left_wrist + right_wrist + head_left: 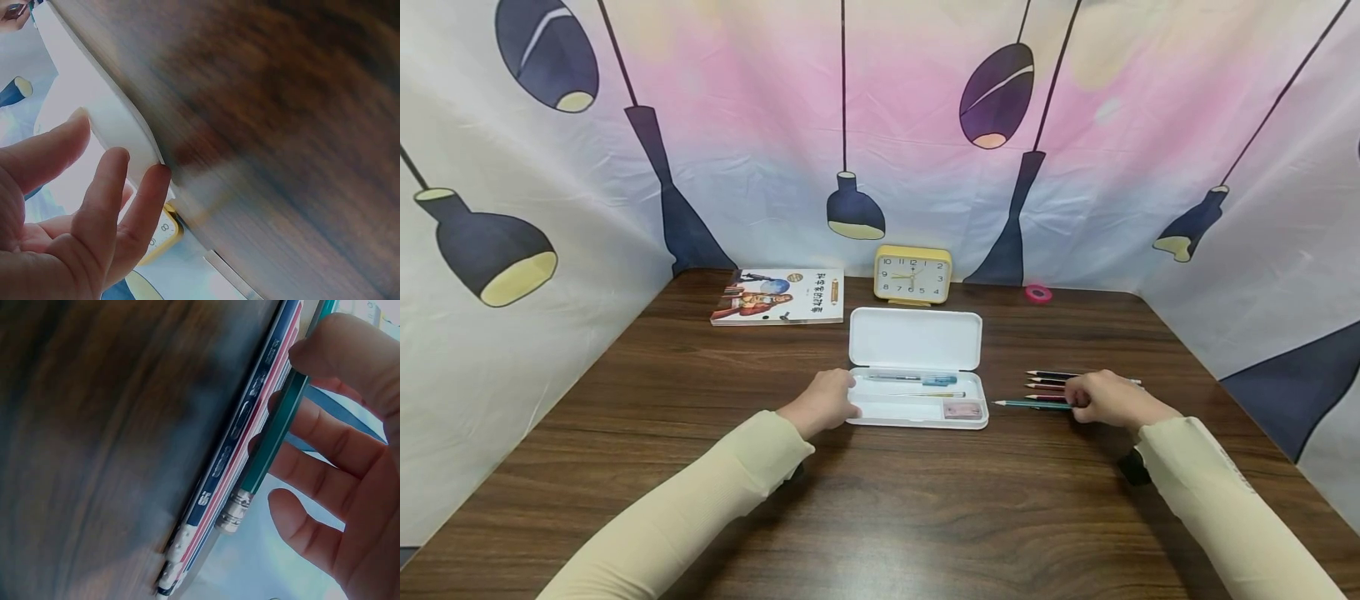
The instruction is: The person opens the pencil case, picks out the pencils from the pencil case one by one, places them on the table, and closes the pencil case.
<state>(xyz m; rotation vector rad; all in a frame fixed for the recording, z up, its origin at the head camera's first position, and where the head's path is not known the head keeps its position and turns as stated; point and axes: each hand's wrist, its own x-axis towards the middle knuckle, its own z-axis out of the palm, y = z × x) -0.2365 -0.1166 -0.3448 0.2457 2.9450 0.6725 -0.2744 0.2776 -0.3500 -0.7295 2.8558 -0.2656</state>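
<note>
A white pencil case [898, 422] lies with its lid [915, 339] raised. Inside are a light-blue pen [940, 381], a slim pencil-like stick [951, 394] and a pink eraser [962, 410]. My left hand [822, 402] holds the case's left end, its thumb [69, 140] at the rim and fingertips along the outer wall. To the right of the case, my right hand [1108, 398] pinches a green pencil [278, 428] between thumb and fingers, its point toward the case. Several other pencils [1047, 380] lie side by side on the table behind and partly under that hand.
At the back of the brown wooden table [925, 508] stands a yellow clock [912, 275], with a book [782, 296] lying to its left. A pink ring-shaped thing [1038, 293] lies at the back right. A printed cloth [760, 125] hangs behind the table.
</note>
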